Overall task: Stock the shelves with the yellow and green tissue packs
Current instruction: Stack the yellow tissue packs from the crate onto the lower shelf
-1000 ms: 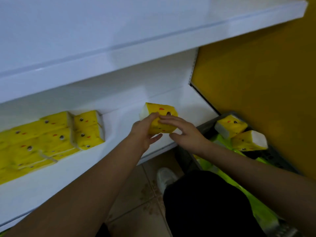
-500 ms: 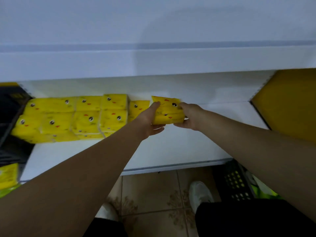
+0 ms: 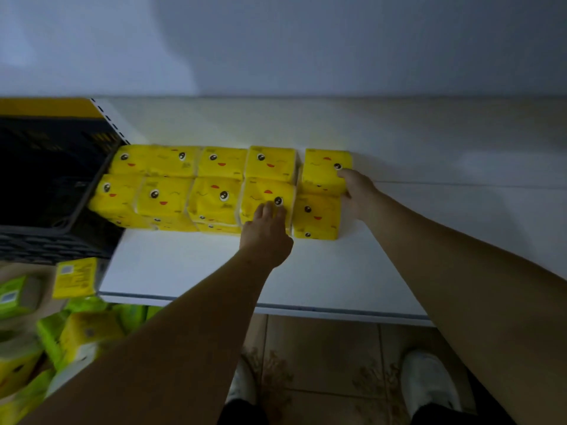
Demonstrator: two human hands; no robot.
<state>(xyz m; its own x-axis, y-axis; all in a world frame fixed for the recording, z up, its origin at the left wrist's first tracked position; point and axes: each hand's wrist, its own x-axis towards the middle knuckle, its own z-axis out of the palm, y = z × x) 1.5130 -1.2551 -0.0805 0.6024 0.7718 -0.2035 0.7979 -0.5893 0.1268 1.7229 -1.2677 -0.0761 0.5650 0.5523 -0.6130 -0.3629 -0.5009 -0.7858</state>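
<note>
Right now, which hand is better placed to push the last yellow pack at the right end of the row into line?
The right hand. It already touches the right side of that end pack, while the left hand rests on the neighbouring pack and would have to cross over.

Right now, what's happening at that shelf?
A person is stocking yellow tissue packs on a white shelf. The right hand holds the rightmost pack at the end of the back row, its grip on the pack's right side. The left hand rests on a front-row pack. More yellow and green packs lie below on the left, beside a dark crate.
</note>
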